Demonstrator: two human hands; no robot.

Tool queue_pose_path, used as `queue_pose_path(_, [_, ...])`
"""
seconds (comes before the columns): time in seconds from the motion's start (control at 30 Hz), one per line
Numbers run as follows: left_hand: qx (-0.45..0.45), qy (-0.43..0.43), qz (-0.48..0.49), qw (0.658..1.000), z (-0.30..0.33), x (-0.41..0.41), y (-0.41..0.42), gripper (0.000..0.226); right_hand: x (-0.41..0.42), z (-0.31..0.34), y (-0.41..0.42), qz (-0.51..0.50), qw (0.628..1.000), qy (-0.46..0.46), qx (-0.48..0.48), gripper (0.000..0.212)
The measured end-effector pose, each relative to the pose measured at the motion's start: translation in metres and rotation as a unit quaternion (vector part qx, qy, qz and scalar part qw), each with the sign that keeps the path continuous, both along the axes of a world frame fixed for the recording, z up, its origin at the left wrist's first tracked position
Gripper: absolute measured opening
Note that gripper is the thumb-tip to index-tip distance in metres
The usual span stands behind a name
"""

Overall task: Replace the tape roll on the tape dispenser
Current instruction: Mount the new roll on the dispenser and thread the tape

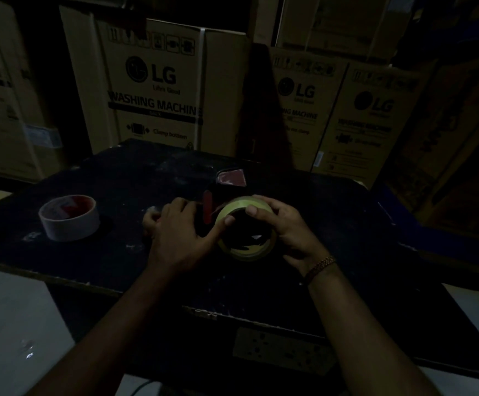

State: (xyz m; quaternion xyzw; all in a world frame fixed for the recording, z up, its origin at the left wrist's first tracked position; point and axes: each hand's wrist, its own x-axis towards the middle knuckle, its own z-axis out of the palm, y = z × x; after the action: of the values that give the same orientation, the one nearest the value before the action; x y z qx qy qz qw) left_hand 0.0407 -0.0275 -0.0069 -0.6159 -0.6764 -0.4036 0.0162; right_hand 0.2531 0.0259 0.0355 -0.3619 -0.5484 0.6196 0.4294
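Very dim, underexposed view, faint light falling from above on the near middle, deep shadow at far corners, wide-angle bending at the edges, soft grainy detail, no glare

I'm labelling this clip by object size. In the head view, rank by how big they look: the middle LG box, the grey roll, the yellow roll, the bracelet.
1. LG box, though it stands farther away.
2-3. Grey roll and yellow roll: alike, not ranked.
4. Bracelet.

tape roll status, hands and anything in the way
Both hands on the yellowish tape roll: left hand thumb at its rim, right hand curled over the top. Red-and-black dispenser right behind. Second roll sits apart, left.
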Motion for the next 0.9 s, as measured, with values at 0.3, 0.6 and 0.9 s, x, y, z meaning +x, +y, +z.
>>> queue_pose_path(0.3, [0.005, 0.006, 0.082, 0.997, 0.008, 0.001, -0.003, 0.078, -0.009, -0.004, -0.006, 0.001, 1.0, -0.001, 0.001, 0.061])
queue_pose_path(0.6, [0.015, -0.049, 0.083, 0.995, 0.006, -0.002, -0.001, 0.083, -0.019, 0.001, -0.014, -0.041, 0.999, 0.006, 0.023, 0.064])
queue_pose_path(0.9, [0.043, -0.048, 0.065, 0.996, 0.009, -0.004, 0.001, 0.078, -0.042, -0.004, -0.035, -0.147, 0.986, 0.015, 0.081, 0.034])
